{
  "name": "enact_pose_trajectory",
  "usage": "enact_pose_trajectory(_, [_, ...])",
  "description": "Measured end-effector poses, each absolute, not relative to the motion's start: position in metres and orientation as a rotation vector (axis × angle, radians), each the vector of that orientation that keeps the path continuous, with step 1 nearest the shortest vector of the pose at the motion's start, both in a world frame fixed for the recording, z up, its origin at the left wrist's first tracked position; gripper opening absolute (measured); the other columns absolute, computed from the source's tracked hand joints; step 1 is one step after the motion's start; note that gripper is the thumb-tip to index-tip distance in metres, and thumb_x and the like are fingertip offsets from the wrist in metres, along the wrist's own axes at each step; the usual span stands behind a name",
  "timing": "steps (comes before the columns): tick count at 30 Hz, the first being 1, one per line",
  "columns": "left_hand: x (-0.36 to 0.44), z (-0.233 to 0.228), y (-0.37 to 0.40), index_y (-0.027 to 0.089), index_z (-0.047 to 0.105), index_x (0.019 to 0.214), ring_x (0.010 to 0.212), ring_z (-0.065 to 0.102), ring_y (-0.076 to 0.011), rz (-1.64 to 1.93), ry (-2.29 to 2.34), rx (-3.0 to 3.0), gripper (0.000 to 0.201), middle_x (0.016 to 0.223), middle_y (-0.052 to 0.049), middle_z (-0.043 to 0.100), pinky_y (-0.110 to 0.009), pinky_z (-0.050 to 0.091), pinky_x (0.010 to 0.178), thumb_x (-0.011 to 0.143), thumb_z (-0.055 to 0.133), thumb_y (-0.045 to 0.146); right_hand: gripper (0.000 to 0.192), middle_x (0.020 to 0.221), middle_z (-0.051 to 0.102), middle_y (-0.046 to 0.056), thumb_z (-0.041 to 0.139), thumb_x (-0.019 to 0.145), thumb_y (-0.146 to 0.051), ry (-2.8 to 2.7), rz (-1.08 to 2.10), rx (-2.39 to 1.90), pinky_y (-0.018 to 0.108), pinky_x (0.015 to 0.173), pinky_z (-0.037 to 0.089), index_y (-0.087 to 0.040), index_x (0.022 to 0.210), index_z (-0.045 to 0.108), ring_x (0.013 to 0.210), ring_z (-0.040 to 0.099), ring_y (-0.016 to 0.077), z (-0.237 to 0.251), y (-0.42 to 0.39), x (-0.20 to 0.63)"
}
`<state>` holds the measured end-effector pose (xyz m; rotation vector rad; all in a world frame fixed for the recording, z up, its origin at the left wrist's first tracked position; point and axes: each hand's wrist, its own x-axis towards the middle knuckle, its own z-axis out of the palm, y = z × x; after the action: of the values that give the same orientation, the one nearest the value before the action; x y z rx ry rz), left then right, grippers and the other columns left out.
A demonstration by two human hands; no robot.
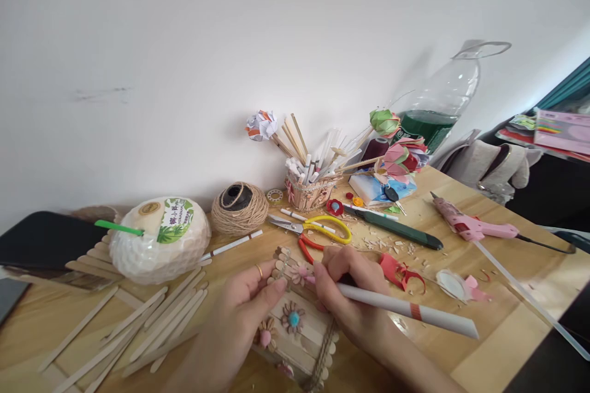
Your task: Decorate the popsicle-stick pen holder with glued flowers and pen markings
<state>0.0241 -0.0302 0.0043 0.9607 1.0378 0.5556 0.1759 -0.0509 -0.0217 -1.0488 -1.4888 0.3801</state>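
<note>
Popsicle-stick panel, a small flat piece built of wooden sticks laid side by side and edged with jute braid, lies on the table just in front of the person, between the two hands. Small shell-petal flowers with pompom centres sit on its face. The left hand presses its thumb and fingertips against the panel's upper left edge, holding it down. The right hand is clenched pen-style around a white tool with an orange band, its tip on a pink flower at the panel's top edge.

The panel is probably light and fairly stiff across the sticks, but only as strong as its joints. The flowers look fragile and easy to knock off. Its bare stick edges and corners seem the safest hold, well away from the decorations.

Loose wooden sticks lie just left of it; yellow-handled scissors and a ball of jute twine lie behind.
</note>
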Motion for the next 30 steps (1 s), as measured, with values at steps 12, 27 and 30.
enact_pose_trajectory(12, [0.0242,0.0044,-0.0309,0.017,0.068,0.1,0.044,0.043,-0.0067,0.575,1.064,0.932,0.044,0.061,-0.001,0.061,-0.013,0.028,0.036,0.067,0.069,0.045,0.03,0.045,0.036,-0.008,0.047,0.082,-0.012,-1.406,0.487,-1.036,0.023,0.04,0.027,-0.022,0.061,0.029,0.04,0.033,0.0083,-0.0213,-0.051,0.1773])
enact_pose_trajectory(27, [0.0252,0.0066,-0.0311,0.017,0.068,0.101,0.045,0.042,-0.0071,0.57,1.108,0.947,0.049,0.061,-0.001,0.06,-0.014,0.028,0.037,0.063,0.071,0.047,0.032,0.045,0.04,-0.007,0.05,0.081,-0.012,-1.527,0.427,-1.069,0.021,0.04,0.027,-0.022,0.059,0.028,0.04,0.033,0.0076,-0.0202,-0.0522,0.1782])
enact_pose_trajectory(30, [0.0257,0.0067,-0.0315,0.017,0.068,0.101,0.045,0.043,-0.0074,0.58,1.124,0.939,0.047,0.062,-0.001,0.061,-0.014,0.027,0.036,0.063,0.071,0.046,0.032,0.045,0.041,-0.008,0.05,0.081,-0.011,-1.532,0.458,-1.046,0.021,0.04,0.027,-0.022,0.06,0.029,0.039,0.034,0.0074,-0.0201,-0.0529,0.1791])
